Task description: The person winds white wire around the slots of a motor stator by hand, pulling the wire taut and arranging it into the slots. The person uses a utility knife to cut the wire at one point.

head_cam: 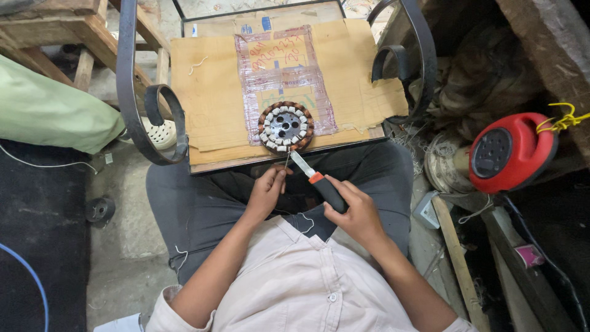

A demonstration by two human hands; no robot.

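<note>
A round motor stator (286,126) with copper windings and white slot pieces lies on a cardboard sheet (215,92) on a small table. My right hand (356,212) grips a knife (318,180) with a black and orange handle, its blade pointing up toward the stator's near edge. My left hand (266,192) pinches a thin wire (287,160) that runs from the stator down to my fingers. The blade tip sits next to that wire.
Curved black metal arms (128,80) flank the table on both sides. A red round reel case (511,152) sits at the right beside coils of wire (444,161). A green cloth (49,110) and wooden frames (74,31) are at the left.
</note>
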